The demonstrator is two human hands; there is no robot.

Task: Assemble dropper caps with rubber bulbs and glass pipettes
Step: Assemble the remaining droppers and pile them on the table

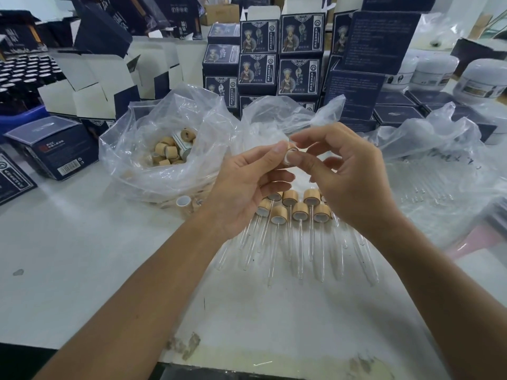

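Both hands meet above the table's middle around one bamboo dropper cap (290, 151) with a white lining. My left hand (247, 187) pinches its side between thumb and forefinger. My right hand (348, 176) pinches it from the right, thumb over its open white end. Whether a bulb sits inside is hidden by my fingers. Below my hands lie several finished droppers (299, 212), bamboo caps in two rows with glass pipettes pointing toward me. A clear bag of loose bamboo caps (167, 153) stands to the left.
A lone cap (183, 201) lies by the bag's front. Another plastic bag of glass pipettes (428, 185) spreads at right. Stacked dark printed boxes (274, 64) and open white cartons (96, 86) line the back, with white jars (436, 69) at far right. The table's front edge (82, 344) is near.
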